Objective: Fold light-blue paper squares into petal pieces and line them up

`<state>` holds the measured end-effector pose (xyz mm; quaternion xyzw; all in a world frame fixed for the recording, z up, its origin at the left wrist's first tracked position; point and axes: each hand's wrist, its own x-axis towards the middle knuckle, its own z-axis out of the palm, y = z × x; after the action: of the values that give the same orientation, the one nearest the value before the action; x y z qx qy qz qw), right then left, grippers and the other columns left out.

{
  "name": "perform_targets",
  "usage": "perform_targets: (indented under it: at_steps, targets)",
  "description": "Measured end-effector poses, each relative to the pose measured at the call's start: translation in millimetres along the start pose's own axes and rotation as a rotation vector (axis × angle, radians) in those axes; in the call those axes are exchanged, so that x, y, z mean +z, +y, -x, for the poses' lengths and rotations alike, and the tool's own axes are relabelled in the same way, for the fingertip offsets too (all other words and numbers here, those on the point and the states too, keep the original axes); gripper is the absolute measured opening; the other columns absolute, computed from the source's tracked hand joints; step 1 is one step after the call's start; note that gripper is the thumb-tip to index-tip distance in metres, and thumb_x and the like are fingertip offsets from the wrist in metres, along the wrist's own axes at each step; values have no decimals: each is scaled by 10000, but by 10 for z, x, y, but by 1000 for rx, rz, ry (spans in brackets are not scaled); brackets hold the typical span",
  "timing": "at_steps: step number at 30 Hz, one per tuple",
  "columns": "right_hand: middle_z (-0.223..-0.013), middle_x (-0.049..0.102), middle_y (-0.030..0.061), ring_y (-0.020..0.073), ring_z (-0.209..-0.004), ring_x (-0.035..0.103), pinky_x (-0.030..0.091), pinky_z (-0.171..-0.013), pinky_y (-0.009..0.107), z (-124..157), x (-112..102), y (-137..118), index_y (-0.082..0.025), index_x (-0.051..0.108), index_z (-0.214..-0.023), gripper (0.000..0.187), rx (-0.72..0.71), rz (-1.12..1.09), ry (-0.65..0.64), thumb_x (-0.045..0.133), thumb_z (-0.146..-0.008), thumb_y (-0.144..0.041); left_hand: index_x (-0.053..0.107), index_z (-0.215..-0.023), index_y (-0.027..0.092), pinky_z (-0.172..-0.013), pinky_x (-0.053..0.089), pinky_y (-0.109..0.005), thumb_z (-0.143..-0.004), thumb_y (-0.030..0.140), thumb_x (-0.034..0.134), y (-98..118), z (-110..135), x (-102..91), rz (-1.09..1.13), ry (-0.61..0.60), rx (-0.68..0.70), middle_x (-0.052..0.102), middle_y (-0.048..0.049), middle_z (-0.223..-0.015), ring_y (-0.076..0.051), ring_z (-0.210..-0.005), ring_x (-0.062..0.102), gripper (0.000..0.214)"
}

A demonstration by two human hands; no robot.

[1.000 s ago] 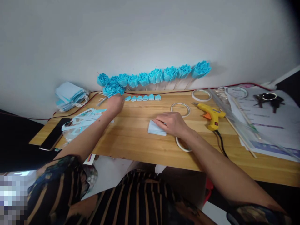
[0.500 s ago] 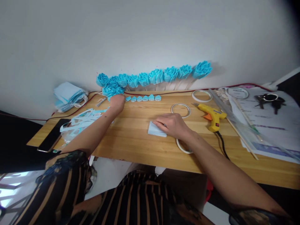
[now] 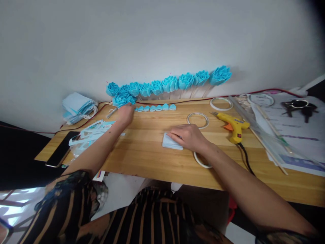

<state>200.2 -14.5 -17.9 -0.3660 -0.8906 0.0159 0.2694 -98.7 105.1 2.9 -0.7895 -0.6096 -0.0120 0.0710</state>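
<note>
Nearest us, our right hand (image 3: 189, 137) stays flat and loose-fingered on the pale blue paper stack (image 3: 170, 142), pinning it to the surface (image 3: 152, 159). Farther back, our left hand (image 3: 125, 113) has barely shifted. Its fingers curl at the left end of the petal row (image 3: 158, 107), and we cannot tell whether they pinch one.

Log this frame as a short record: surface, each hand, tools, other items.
surface: wooden table against a white wall
left hand: at the left end of a row of small blue folded pieces; grip unclear
right hand: flat on a pale blue pad
tools: yellow glue gun, tape rings
back edge: blue paper flowers leaning on the wall
left side: phone, face masks
</note>
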Motion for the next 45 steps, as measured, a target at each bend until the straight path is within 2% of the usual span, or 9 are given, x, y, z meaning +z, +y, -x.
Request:
perform_targets:
  at_steps: [4, 12, 17, 23, 28, 31, 35, 40, 45]
  targets:
    - [-681, 691, 12, 135, -642, 609, 282, -567, 287, 5, 10, 5, -195, 649, -709, 437, -7, 12, -2, 406, -1029, -369, 678, -1173, 144, -853, 495, -377, -891, 124, 358, 25, -10, 36, -64, 16, -15, 687, -181, -1191, -308, -1055, 650, 427]
    - [-708, 708, 19, 137, -662, 616, 303, -580, 282, 8, 16, 13, -195, 656, -724, 439, -7, 20, -18, 399, -1032, -375, 637, -1298, 213, -889, 503, -372, -880, 123, 374, -29, -27, 170, 44, 41, -59, 703, -141, -1224, -285, -1072, 656, 502]
    - [-709, 714, 23, 137, -667, 628, 314, -588, 280, 3, 22, 5, -189, 664, -723, 436, -17, 11, -18, 409, -1031, -362, 633, -1310, 186, -977, 481, -370, -879, 113, 375, -20, -6, 184, 99, 133, 25, 643, -115, -1347, -271, -1181, 612, 507]
    - [-715, 721, 23, 138, -673, 641, 317, -583, 274, 8, 15, 6, -193, 686, -743, 404, -16, 2, -4, 433, -1021, -343, 693, -1214, 173, -932, 504, -362, -902, 134, 378, 44, -28, 233, 108, 113, 75, 652, -112, -1328, -286, -1169, 622, 445]
    - [-701, 717, 27, 148, -665, 649, 346, -582, 277, 2, 4, -10, -192, 684, -728, 413, 2, 10, -24, 429, -1018, -340, 680, -1244, 174, -937, 500, -357, -896, 120, 398, 69, 12, 230, 176, 189, 116, 652, -114, -1321, -278, -1156, 628, 451]
    - [-818, 765, 38, 173, -745, 688, 400, -622, 286, -4, -30, -15, -200, 730, -863, 335, 56, -8, 42, 443, -1005, -301, 702, -1192, 163, -948, 496, -349, -914, 137, 403, 237, 129, 141, 252, 202, 172, 681, -117, -1257, -259, -1143, 630, 410]
    - [-1040, 778, 64, 210, -916, 704, 454, -750, 312, -18, -114, 40, -206, 722, -1110, 303, 174, 0, 92, 452, -987, -266, 713, -1152, 175, -914, 504, -344, -937, 184, 448, 648, 323, -26, 398, 243, 322, 715, -99, -1170, -233, -1063, 660, 341]
    - [-921, 772, 56, 214, -811, 671, 370, -665, 306, -20, -246, 158, -210, 744, -954, 251, 353, 108, -125, 504, -957, -283, 738, -1078, 179, -782, 508, -292, -932, 188, 506, 1051, 467, 26, 565, 208, 484, 750, -87, -1010, -196, -904, 689, 275]
    - [-802, 732, 16, 171, -709, 606, 287, -610, 281, -2, -334, 188, -222, 720, -848, 247, 482, 38, -300, 574, -933, -401, 747, -1053, 173, -735, 500, -280, -926, 175, 519, 1081, 528, 252, 712, 197, 480, 747, -81, -928, -176, -822, 679, 260]
